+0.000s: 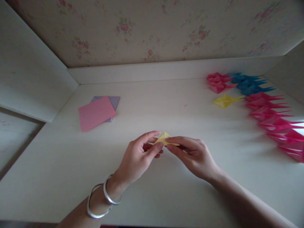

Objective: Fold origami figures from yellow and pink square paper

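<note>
Above white tabletop (152, 196), fingers (158, 146) pinch yellow paper (164, 138).

From here I am seeing the picture's right edge cutting off the lowest pink folded pieces (293, 148); fingers are partly hiding the yellow paper (164, 138).

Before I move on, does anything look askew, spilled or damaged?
Only slightly: the pink paper lies crooked over the purple paper, its edges out of line. I see nothing spilled or torn.
</note>
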`<state>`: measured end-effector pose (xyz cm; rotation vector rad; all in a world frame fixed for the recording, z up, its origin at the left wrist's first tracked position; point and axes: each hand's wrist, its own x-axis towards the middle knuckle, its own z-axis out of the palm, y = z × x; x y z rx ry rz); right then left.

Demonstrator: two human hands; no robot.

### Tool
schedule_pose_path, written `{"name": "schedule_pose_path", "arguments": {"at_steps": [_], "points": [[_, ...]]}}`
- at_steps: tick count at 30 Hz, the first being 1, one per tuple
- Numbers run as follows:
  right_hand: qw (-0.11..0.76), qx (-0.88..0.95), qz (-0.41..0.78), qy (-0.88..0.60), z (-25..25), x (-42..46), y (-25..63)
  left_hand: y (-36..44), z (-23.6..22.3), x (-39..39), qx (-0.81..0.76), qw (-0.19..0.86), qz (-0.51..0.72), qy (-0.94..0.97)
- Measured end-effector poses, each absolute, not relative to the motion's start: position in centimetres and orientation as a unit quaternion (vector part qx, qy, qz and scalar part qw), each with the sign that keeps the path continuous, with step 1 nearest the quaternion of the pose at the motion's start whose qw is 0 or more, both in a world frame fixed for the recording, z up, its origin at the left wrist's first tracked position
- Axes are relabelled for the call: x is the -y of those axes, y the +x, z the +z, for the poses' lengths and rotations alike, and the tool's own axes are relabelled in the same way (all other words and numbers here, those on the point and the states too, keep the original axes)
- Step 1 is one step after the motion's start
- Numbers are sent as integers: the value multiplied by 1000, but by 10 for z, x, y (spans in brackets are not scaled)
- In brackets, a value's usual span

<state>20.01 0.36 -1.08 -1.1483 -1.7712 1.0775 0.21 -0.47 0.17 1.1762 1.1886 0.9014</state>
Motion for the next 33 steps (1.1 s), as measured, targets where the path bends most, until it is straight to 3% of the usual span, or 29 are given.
{"name": "schedule_pose_path", "arguments": {"at_steps": [7, 11, 15, 25, 33], "points": [[376, 632, 494, -464, -19, -1, 194, 2, -1, 5, -509, 505, 340, 608], [335, 670, 472, -465, -13, -3, 193, 3, 3, 7, -507, 445, 315, 668], [347, 670, 468, -459, -9, 1, 191, 4, 4, 8, -509, 419, 310, 685], [409, 603, 500, -467, -17, 1, 187, 3, -4, 4, -515, 465, 352, 629], [469, 548, 542, -432, -23, -1, 193, 4, -4, 6, -493, 589, 433, 471]]}}
